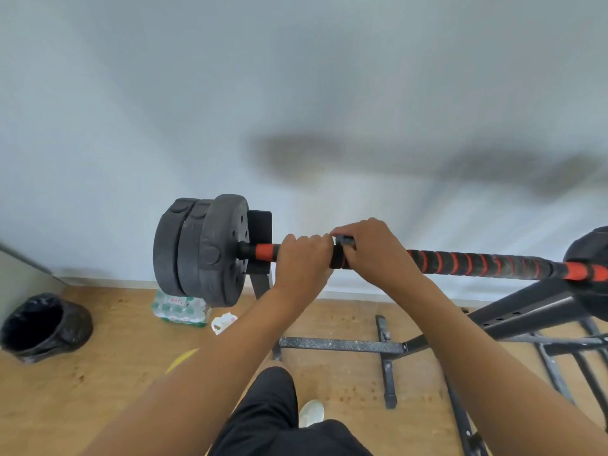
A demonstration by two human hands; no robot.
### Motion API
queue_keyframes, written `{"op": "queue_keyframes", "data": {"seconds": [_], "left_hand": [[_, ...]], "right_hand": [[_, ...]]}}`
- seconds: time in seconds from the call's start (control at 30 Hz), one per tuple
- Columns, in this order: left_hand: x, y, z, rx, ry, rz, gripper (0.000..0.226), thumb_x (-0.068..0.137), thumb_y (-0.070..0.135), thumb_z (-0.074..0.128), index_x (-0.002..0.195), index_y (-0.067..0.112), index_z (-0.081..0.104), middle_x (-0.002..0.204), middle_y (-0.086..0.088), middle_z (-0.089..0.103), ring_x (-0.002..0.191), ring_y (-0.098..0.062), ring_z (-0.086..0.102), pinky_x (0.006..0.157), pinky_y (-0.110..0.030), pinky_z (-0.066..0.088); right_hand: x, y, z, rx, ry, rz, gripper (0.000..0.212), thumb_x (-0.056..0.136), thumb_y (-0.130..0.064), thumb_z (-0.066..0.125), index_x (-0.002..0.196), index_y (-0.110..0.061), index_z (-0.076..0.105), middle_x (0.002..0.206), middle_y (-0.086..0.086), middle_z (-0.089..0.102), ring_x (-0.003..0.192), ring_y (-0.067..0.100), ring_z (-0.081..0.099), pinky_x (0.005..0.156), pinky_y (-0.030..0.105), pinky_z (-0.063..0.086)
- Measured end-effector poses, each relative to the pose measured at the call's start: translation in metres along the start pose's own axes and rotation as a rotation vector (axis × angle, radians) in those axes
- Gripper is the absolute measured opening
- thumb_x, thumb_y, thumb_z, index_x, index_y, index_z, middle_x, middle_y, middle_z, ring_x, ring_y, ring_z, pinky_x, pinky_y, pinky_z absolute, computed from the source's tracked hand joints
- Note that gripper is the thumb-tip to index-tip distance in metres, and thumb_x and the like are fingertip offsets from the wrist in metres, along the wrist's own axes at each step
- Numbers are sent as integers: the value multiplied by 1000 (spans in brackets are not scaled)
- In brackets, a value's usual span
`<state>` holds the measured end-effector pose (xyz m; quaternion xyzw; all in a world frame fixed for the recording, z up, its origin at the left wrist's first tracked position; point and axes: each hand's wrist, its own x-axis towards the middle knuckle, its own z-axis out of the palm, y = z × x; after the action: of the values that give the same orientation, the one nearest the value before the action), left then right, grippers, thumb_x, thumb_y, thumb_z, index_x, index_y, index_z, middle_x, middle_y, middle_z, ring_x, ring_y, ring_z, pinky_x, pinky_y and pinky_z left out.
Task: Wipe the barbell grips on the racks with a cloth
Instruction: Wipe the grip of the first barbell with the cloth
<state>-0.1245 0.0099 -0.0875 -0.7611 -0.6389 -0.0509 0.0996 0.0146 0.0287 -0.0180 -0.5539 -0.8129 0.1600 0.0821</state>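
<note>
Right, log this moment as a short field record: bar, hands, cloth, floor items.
barbell: lies across the black rack; black grip with a red spiral; black weight plates on its left end
left hand: grips the barbell next to the red sleeve
right hand: close beside the left hand, holds a dark cloth on the grip
floor: bin with black liner and pack of water bottles by the wall
</note>
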Motion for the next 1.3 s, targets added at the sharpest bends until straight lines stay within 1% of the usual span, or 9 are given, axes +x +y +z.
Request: {"op": "queue_keyframes", "data": {"seconds": [0.2,0.4,0.47,0.57,0.67,0.8,1.0,1.13,1.3], "left_hand": [[23,-3,-20,-121,-321,-22,9,91,25,62,87,20,57,66,5,45,66,-22,54,62,-30,39],[63,-23,-30,-433,-968,66,51,79,59,83,74,11,65,62,2,63,51,-18,55,63,-28,50],[57,-21,-30,-405,-857,47,49,79,59,83,73,14,65,59,6,65,53,-15,60,68,-28,53],[24,-4,-20,-191,-302,-15,36,83,52,79,93,22,61,79,7,68,69,-19,62,68,-32,40],[4,6,-2,-36,-47,2,32,80,30,79,78,24,48,62,6,51,54,-21,50,60,-33,27],[20,4,-10,-32,-203,-3,22,88,12,59,72,22,47,59,6,39,56,-21,46,58,-30,32],[56,-13,-26,-292,-746,23,43,79,53,83,77,19,57,67,6,58,64,-19,59,65,-31,48],[70,-21,-32,-561,-1059,38,45,78,46,89,68,12,61,59,4,60,49,-13,54,61,-26,50],[24,1,-17,-147,-236,-56,42,80,51,80,83,21,50,72,6,58,72,-20,47,76,-36,35]], "right_hand": [[-28,-16,10,-61,67,78,25,99,-8,48,118,-22,56,90,1,37,57,15,45,51,25,40],[-43,-9,18,-27,23,92,58,99,-5,54,149,-31,38,105,0,33,79,11,45,64,21,46],[-37,-6,15,-8,27,91,52,101,-11,53,147,-32,40,105,1,37,74,11,48,64,24,50],[-24,-1,7,94,6,79,52,98,-17,58,145,-33,45,114,7,57,85,19,59,78,33,56],[-11,3,-5,161,-33,139,47,95,-21,62,140,-26,52,116,2,66,95,18,61,81,32,54],[-14,-5,-3,-11,-2,72,11,95,-15,53,85,-17,56,80,-1,52,73,23,52,57,26,33],[-36,-9,9,-137,4,-13,22,96,-6,50,114,-19,55,99,-8,54,100,15,36,64,27,48],[-43,-3,5,-173,-31,-50,39,96,-6,54,131,-24,50,114,-13,55,102,13,34,67,31,55],[-16,9,2,-100,-48,-14,19,97,-12,49,103,-30,54,97,-4,57,85,14,45,63,34,53]]}}
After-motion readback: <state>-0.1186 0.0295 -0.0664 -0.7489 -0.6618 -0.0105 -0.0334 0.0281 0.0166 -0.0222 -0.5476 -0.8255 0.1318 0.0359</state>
